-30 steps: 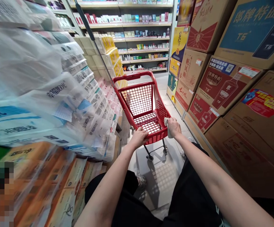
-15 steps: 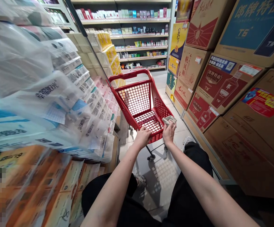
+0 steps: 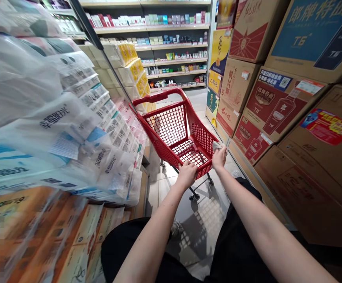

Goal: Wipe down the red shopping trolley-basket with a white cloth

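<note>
A red plastic shopping cart [image 3: 175, 118] with grid walls stands in front of me on black wheels, its basket showing nothing inside. My left hand [image 3: 188, 174] is closed over the cart's near rim. At the near right corner of the basket, my right hand [image 3: 219, 158] is closed on a light grey cloth [image 3: 217, 146], which lies against the cart's right rim. Part of the cloth is hidden by the fingers. The cart's handle bar [image 3: 156, 97] is at the far end, beside a thin dark pole [image 3: 114, 70].
Plastic-wrapped tissue packs [image 3: 70, 122] are stacked along the left, with orange packs [image 3: 41, 232] lower down. Cardboard liquor cartons [image 3: 277, 102] line the right side. Shelves of small boxes and bottles [image 3: 173, 43] stand beyond the cart. Pale tiled floor [image 3: 159, 188] runs between the stacks.
Both hands have shifted to the right. The near end of the cart has swung right with them. The cloth has moved from above the corner to against the right rim.
</note>
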`<state>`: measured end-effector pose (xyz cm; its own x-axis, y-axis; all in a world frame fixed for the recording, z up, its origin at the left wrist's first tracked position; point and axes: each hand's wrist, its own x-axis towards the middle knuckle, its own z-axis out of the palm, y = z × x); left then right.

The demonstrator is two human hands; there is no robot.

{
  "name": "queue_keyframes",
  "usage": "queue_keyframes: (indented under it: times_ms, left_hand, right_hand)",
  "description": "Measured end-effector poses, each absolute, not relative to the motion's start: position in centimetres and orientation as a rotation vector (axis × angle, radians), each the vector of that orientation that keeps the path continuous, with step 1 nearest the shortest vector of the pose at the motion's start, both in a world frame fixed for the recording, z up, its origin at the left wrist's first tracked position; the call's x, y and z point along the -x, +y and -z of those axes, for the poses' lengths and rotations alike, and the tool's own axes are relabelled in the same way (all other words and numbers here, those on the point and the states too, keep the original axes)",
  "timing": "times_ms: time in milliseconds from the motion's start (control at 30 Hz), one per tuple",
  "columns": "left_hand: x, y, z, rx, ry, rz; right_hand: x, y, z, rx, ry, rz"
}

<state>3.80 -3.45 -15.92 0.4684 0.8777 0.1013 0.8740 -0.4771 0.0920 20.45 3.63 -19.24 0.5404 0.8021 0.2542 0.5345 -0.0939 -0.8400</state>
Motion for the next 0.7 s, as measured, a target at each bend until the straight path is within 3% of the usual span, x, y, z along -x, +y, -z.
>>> queue_keyframes:
  times_ms: [233,500,700]
  left_hand:
    - [-6.3,-3.4,16.2,-2.651,1.636,-0.214]
    - [-6.8,-3.4,15.5,-2.718,1.618,-0.14]
    - [-5.1,-3.0,14.9,-2.902,1.554,-0.311]
  right_hand:
    - [-21.3,4.0,18.5,2.013,-1.124,-0.408]
    - [-19.2,1.2,18.1,1.967,-1.155,-0.564]
    - [-22.2,2.1,17.5,1.883,-1.249,-0.614]
